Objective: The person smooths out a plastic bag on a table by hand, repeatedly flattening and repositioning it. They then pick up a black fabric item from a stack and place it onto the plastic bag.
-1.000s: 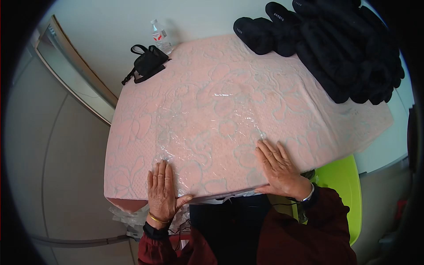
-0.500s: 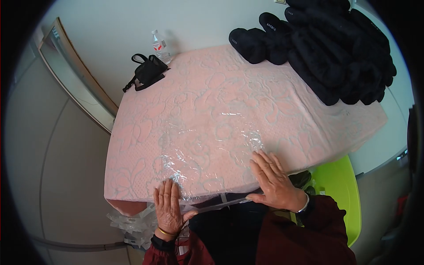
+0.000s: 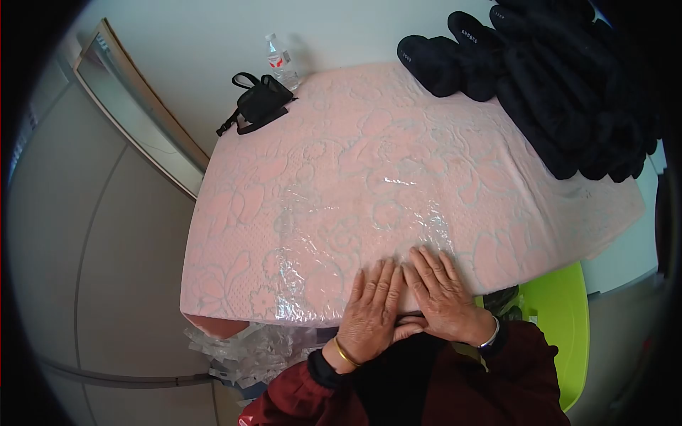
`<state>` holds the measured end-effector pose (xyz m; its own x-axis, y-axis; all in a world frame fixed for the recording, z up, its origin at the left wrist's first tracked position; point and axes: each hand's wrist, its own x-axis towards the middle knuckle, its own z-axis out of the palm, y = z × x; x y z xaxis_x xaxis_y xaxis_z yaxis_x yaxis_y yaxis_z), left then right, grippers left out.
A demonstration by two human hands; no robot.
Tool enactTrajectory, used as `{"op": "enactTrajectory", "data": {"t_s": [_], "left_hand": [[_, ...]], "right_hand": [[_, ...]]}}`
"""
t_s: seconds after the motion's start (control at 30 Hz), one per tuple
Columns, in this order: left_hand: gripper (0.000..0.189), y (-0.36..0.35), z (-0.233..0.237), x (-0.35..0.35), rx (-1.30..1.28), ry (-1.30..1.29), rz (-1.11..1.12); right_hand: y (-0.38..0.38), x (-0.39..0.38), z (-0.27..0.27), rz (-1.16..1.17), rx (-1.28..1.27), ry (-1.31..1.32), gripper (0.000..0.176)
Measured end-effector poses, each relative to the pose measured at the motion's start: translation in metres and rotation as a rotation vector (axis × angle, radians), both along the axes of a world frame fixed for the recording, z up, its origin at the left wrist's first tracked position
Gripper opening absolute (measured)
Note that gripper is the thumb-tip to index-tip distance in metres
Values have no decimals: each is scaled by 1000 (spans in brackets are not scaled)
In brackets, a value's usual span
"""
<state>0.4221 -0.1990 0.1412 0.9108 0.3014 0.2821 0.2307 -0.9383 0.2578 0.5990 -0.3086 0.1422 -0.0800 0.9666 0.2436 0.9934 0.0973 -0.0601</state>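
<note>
both hands lie open and flat, palms down, fingers stretched and clamped on nothing. the left hand (image 3: 373, 312) and the right hand (image 3: 442, 298) sit just beside each other, thumbs meeting at the near table edge. the left wrist carries a gold bangle (image 3: 346, 353), and dark red sleeves (image 3: 497, 383) run back toward 6 o'clock.

under the fingers lies a clear plastic sheet (image 3: 355, 220), wrinkled and glinting. the hands press its near right part, and the rest of it spreads away from them toward 11 and 12 o'clock. it lies flat on a pink embossed cloth (image 3: 320, 128) that covers the table.

at 8 o'clock from the left hand, below the table edge, hangs a crumpled heap of clear plastic (image 3: 249, 351). at 3 o'clock from the right hand shows a lime green chair (image 3: 554, 312). well apart at 11 o'clock, on the far corner, rests a black pouch (image 3: 261, 101), with a water bottle (image 3: 278, 57) just behind it. at 1 o'clock a pile of dark rolled items (image 3: 561, 78) fills the far right of the cloth.
</note>
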Motion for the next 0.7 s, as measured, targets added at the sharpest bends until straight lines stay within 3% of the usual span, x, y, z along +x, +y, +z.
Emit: {"op": "enactTrajectory", "data": {"t_s": [0.3, 0.7], "left_hand": [[106, 79, 10, -81, 79, 136, 242], [110, 58, -1, -99, 136, 166, 340]], "right_hand": [[-8, 40, 14, -74, -192, 46, 120], [-29, 32, 9, -61, -152, 29, 115]]}}
